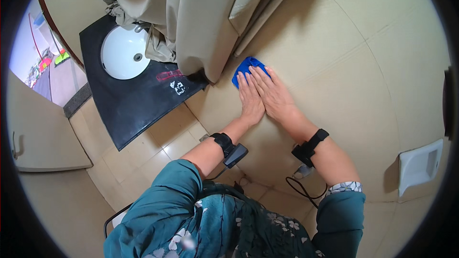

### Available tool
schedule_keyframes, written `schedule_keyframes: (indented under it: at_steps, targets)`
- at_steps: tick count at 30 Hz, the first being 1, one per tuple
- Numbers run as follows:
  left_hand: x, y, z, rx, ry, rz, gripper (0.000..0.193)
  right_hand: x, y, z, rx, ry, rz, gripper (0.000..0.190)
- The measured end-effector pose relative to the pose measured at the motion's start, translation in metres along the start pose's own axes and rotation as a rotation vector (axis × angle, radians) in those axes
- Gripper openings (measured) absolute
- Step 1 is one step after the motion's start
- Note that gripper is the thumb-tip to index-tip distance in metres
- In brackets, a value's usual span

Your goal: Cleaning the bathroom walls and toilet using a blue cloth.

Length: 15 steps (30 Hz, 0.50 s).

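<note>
A folded blue cloth (246, 64) lies flat against the beige tiled wall (344, 89). My right hand (274, 95) presses on it with straight, close-set fingers, the palm partly on the tiles. Beside it, touching along its edge, my left hand (252, 104) has its fingertips on the lower part of the cloth. The fingers cover much of the cloth. Both forearms wear black straps with small devices.
At left, a black countertop (140, 114) with a sharp corner holds a white basin (122, 57) and a pink-red object (169, 75). A beige curtain (200, 18) hangs close to the cloth. A white soap dish (417, 168) juts from the wall. Cables (304, 191) dangle near my waist.
</note>
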<state>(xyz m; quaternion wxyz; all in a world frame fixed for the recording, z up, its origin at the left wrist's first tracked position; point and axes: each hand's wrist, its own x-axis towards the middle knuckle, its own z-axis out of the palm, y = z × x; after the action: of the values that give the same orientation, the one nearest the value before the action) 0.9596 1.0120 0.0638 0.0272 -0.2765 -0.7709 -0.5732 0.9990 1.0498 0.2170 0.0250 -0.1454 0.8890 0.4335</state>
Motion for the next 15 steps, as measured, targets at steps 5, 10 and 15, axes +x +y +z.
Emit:
schedule_keyframes:
  at_steps: [5,10,15]
  targets:
    - [-0.049,0.032,0.036,-0.043,0.011,0.039,0.083,-0.065,0.0,-0.006,0.035,-0.031,0.0,0.069]
    - [-0.098,0.077,0.061,-0.11,-0.082,0.019,0.09,-0.136,-0.003,-0.012,-0.055,-0.149,0.022,0.07]
    - [-0.125,0.109,0.066,-0.218,-0.139,0.065,0.092,-0.181,-0.002,-0.022,-0.028,-0.131,0.044,0.069]
